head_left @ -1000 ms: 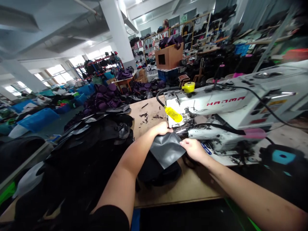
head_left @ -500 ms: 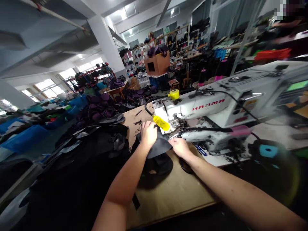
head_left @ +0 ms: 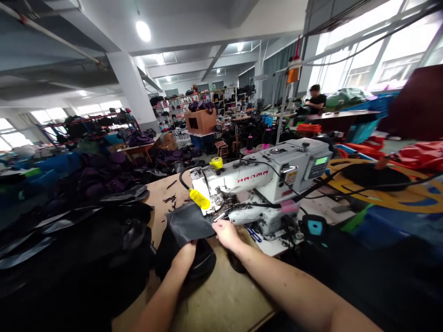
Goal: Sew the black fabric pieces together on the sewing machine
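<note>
The right hand [head_left: 226, 234] pinches the panel's [head_left: 188, 222] corner beside the machine [head_left: 242, 177].
The left hand [head_left: 185, 258] reaches under the panel, fingers hidden, grip unclear; the right forearm slants over the table [head_left: 221, 288]. A yellow lamp [head_left: 200, 199] partly blocks the machine's head; blue snips [head_left: 254, 234] lie near the right hand.

At the near desk [head_left: 238, 295], one sewing machine [head_left: 242, 177], one dark sheet [head_left: 190, 223], one yellow lamp [head_left: 200, 199], one yellow knob [head_left: 217, 162] and one pair of blue snips [head_left: 254, 234] are counted. Behind, two thread cones [head_left: 249, 143] and one cardboard box [head_left: 204, 122] are seen. The black pieces [head_left: 86, 249] cannot be counted.
</note>
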A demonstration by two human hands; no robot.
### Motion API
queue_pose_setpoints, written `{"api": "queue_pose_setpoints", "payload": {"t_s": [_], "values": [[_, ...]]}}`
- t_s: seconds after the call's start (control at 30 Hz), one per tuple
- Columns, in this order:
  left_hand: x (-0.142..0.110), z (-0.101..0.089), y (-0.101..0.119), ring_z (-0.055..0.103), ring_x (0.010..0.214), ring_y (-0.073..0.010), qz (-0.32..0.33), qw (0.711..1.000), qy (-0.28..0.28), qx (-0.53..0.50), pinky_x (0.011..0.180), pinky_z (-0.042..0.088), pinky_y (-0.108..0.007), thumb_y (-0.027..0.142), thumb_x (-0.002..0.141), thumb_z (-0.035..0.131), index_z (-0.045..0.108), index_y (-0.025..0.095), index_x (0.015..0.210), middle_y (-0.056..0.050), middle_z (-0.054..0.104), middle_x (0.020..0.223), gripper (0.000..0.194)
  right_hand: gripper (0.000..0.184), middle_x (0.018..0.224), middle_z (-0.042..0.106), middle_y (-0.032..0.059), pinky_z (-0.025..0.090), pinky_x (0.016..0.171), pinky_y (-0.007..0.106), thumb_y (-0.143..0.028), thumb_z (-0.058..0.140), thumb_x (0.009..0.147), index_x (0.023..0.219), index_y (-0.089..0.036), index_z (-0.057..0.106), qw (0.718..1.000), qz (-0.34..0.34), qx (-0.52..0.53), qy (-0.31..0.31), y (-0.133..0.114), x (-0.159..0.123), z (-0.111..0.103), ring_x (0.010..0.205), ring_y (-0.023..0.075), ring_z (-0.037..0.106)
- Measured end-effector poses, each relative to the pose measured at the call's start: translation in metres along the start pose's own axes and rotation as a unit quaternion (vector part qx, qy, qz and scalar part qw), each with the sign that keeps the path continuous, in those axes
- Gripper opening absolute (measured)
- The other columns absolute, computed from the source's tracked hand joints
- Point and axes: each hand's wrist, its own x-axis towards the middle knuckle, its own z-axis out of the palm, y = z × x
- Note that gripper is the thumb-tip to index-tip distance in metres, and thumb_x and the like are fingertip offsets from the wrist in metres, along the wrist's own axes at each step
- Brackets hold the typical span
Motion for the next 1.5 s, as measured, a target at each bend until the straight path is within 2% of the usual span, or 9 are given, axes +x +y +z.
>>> {"api": "queue_pose_setpoints", "payload": {"t_s": [0.1, 0.23, 0.47, 0.57, 0.7, 0.87, 0.97, 1.2, 1.5], "values": [[-0.006, -0.013, -0.013, 0.068, 0.084, -0.0235, 0.112, 0.994, 0.008, -0.004, 0.087, 0.054, -0.036, 0.018, 0.097, 0.037, 0.073, 0.02, 0.105, -0.01, 0.072, 0.088, 0.037, 0.034, 0.057, 0.061, 0.0015, 0.038, 0.056, 0.025, -0.034, 0.052, 0.092, 0.061, -0.02, 0.057, 1.0, 0.0, 0.008, -0.031, 0.001, 0.0, -0.006, 0.056, 0.0151, 0.053], [-0.04, -0.015, 0.005, 0.06, 0.07, -0.0208, 0.302, 0.953, -0.009, 0.037, 0.066, 0.051, -0.032, 0.008, 0.088, 0.044, 0.066, 0.018, 0.087, -0.007, 0.064, 0.08, 0.024, 0.036, 0.048, 0.053, -0.0016, 0.034, 0.052, 0.023, -0.029, 0.052, 0.092, 0.058, -0.02, 0.049, 0.997, -0.008, 0.027, -0.072, 0.001, 0.0, -0.006, 0.049, 0.0128, 0.049], [-0.043, -0.017, 0.047, 0.054, 0.067, -0.0203, 0.307, 0.951, 0.016, 0.026, 0.061, 0.044, -0.033, 0.009, 0.086, 0.054, 0.058, 0.018, 0.074, -0.004, 0.058, 0.074, 0.015, 0.024, 0.051, 0.046, -0.0071, 0.034, 0.047, 0.021, -0.021, 0.052, 0.091, 0.069, -0.022, 0.042, 0.991, -0.014, 0.087, -0.102, 0.003, -0.01, -0.002, 0.047, 0.0115, 0.052], [-0.037, -0.024, 0.042, 0.058, 0.083, -0.0213, 0.32, 0.942, 0.097, -0.022, 0.077, 0.047, -0.036, 0.014, 0.092, 0.054, 0.066, 0.018, 0.097, -0.006, 0.063, 0.088, 0.014, 0.024, 0.051, 0.044, -0.0077, 0.033, 0.045, 0.022, -0.019, 0.053, 0.089, 0.07, -0.023, 0.041, 0.983, -0.039, 0.139, -0.116, 0.008, -0.012, -0.002, 0.044, 0.011, 0.049], [-0.022, -0.027, 0.031, 0.056, 0.115, -0.0287, 0.214, 0.956, 0.2, 0.028, 0.1, 0.044, -0.048, 0.013, 0.095, 0.052, 0.06, 0.017, 0.132, -0.014, 0.063, 0.12, 0.038, 0.017, 0.052, 0.044, -0.007, 0.033, 0.047, 0.023, -0.027, 0.052, 0.089, 0.074, -0.023, 0.045, 0.967, -0.045, 0.206, -0.144, 0.02, -0.012, 0.002, 0.045, 0.0116, 0.045], [0.013, -0.035, 0.016, 0.061, 0.086, -0.0221, 0.176, 0.98, 0.026, 0.091, 0.071, 0.049, -0.033, 0.019, 0.1, 0.046, 0.068, 0.019, 0.106, -0.007, 0.065, 0.093, 0.023, 0.026, 0.059, 0.05, -0.0054, 0.033, 0.047, 0.025, -0.044, 0.055, 0.082, 0.093, -0.02, 0.057, 0.955, -0.041, 0.254, -0.147, 0.03, -0.012, 0.009, 0.047, 0.0134, 0.045], [0.03, -0.048, 0.008, 0.061, 0.08, -0.0193, 0.19, 0.977, -0.057, 0.077, 0.064, 0.046, -0.028, 0.029, 0.106, 0.036, 0.067, 0.018, 0.093, -0.006, 0.064, 0.089, 0.035, 0.028, 0.058, 0.053, -0.0032, 0.037, 0.05, 0.027, -0.046, 0.054, 0.08, 0.089, -0.02, 0.061, 0.975, -0.033, 0.194, -0.106, 0.024, -0.014, 0.01, 0.05, 0.0158, 0.048], [0.047, -0.069, 0.011, 0.064, 0.078, -0.0164, 0.313, 0.927, -0.197, 0.06, 0.065, 0.045, -0.025, 0.029, 0.105, 0.037, 0.055, 0.023, 0.137, -0.005, 0.068, 0.095, 0.037, 0.027, 0.058, 0.059, 0.0014, 0.038, 0.056, 0.028, -0.043, 0.053, 0.08, 0.065, -0.021, 0.057, 0.997, -0.032, 0.073, -0.024, 0.013, -0.015, 0.007, 0.058, 0.0181, 0.053], [0.061, -0.064, 0.035, 0.069, 0.077, -0.0219, 0.264, 0.942, -0.202, 0.042, 0.068, 0.051, -0.031, 0.026, 0.102, 0.04, 0.067, 0.014, 0.107, -0.009, 0.07, 0.091, 0.03, 0.028, 0.066, 0.062, 0.0016, 0.046, 0.051, 0.028, -0.049, 0.056, 0.079, 0.079, -0.021, 0.055, 0.972, 0.025, 0.23, -0.037, 0.015, -0.01, 0.029, 0.055, 0.0172, 0.055]]}}
